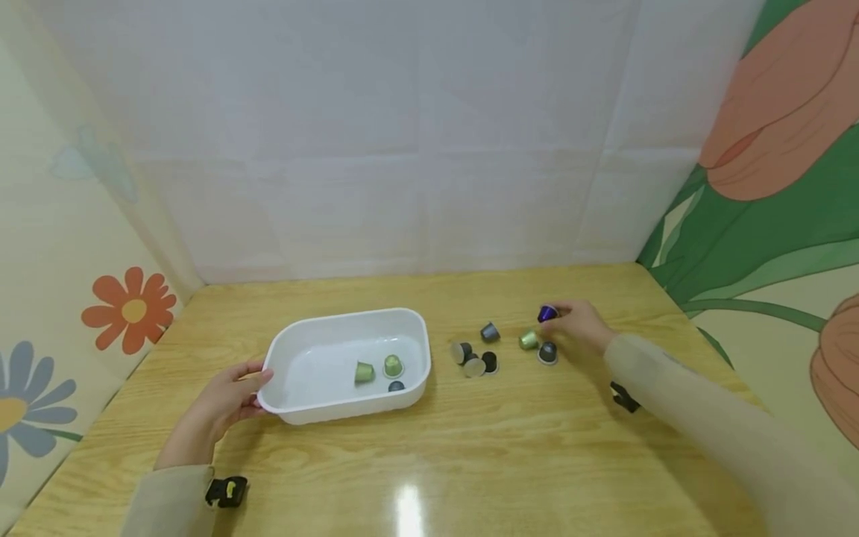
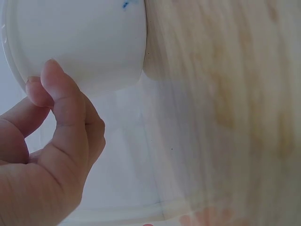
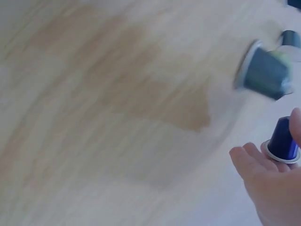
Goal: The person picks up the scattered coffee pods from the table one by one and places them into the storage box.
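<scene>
Two hands on my feed: left hand [image 1: 228,395] and right hand [image 1: 582,327], both busy at the wooden table [image 1: 322,477].
Left grip: thumb and fingers pinch the left end of the white tray [image 1: 349,409]; I judge this as steadying.
Tray contents: one green capsule [image 1: 365,372] on its side, a second green capsule [image 1: 393,365] standing on its rim, and a dark capsule [image 1: 397,386] half hidden by the near wall.
Right of the tray: I count two pale-lidded capsules [image 1: 474,366] and a black capsule [image 1: 491,362] bunched together, a blue-grey capsule [image 1: 490,333] lying just behind.
Farther right: a third green capsule [image 1: 528,341], tipped over, and a charcoal capsule [image 1: 547,352] upright on its rim.
Blue capsule [image 1: 546,314]: beyond those two, pinched in the right hand, fingers closed to its width; I cannot tell if it clears the table.
Step in hand: picking up that capsule, as I judge it.
Next move: calls for a firm pinch and a lift high enough to miss its neighbours.
</scene>
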{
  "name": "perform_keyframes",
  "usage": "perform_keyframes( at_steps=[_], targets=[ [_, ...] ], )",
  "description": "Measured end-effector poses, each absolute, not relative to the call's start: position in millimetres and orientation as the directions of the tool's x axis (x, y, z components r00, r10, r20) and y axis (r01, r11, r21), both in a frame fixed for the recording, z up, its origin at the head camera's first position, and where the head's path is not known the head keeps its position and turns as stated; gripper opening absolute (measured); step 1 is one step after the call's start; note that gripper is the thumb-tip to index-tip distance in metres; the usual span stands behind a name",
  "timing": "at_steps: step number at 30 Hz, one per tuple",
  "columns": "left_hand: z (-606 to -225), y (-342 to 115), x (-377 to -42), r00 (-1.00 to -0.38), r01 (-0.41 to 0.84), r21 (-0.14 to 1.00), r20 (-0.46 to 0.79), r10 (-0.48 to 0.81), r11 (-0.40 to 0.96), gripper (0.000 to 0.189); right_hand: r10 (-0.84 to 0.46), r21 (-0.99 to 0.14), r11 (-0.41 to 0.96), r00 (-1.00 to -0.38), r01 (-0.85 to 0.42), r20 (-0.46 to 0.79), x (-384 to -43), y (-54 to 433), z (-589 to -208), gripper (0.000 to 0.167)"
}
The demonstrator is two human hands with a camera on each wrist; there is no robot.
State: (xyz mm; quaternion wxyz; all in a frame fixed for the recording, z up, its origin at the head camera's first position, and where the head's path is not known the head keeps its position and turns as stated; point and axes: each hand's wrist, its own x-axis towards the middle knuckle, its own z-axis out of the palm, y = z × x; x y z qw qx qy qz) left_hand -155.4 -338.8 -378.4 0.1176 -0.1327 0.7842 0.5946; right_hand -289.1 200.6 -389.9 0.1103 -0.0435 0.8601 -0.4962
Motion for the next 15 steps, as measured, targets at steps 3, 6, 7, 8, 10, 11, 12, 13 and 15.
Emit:
perform_keyframes(
  at_steps=[3,6,7,8,10,11,12,13,15],
  targets=[
    [-377,-339,-155,-0.935,-0.353,0.901,-0.346,-0.074,0.254,0.055,-0.195,-0.872,0.488,-0.968,0.046,-0.161,-287,192,-382,0.057],
    [-376,-338,-155,-0.934,-0.356,0.901,-0.348,-0.076,0.248,0.055,-0.202,-0.875,0.482,-0.964,0.057,-0.174,-286,183,-375,0.056],
    [-376,-338,-155,-0.934,-0.357,0.902,-0.349,-0.077,0.245,0.055,-0.202,-0.878,0.474,-0.963,0.065,-0.181,-286,180,-374,0.056],
    [-375,-338,-156,-0.934,-0.357,0.902,-0.349,-0.077,0.244,0.055,-0.202,-0.879,0.471,-0.962,0.069,-0.184,-286,177,-372,0.056],
    [-375,-338,-155,-0.934,-0.357,0.903,-0.349,-0.076,0.241,0.055,-0.205,-0.881,0.468,-0.96,0.074,-0.19,-285,172,-369,0.057],
    [-375,-338,-155,-0.934,-0.357,0.903,-0.349,-0.076,0.241,0.055,-0.205,-0.881,0.466,-0.96,0.077,-0.192,-285,169,-368,0.057],
    [-375,-338,-155,-0.934,-0.357,0.903,-0.349,-0.076,0.239,0.055,-0.205,-0.881,0.466,-0.96,0.077,-0.193,-285,166,-367,0.057],
    [-375,-338,-155,-0.934,-0.356,0.904,-0.348,-0.076,0.237,0.054,-0.208,-0.884,0.462,-0.959,0.078,-0.194,-286,164,-366,0.057],
    [-376,-338,-154,-0.935,-0.356,0.905,-0.348,-0.075,0.235,0.054,-0.212,-0.887,0.454,-0.957,0.082,-0.197,-286,158,-364,0.058]
  ],
)
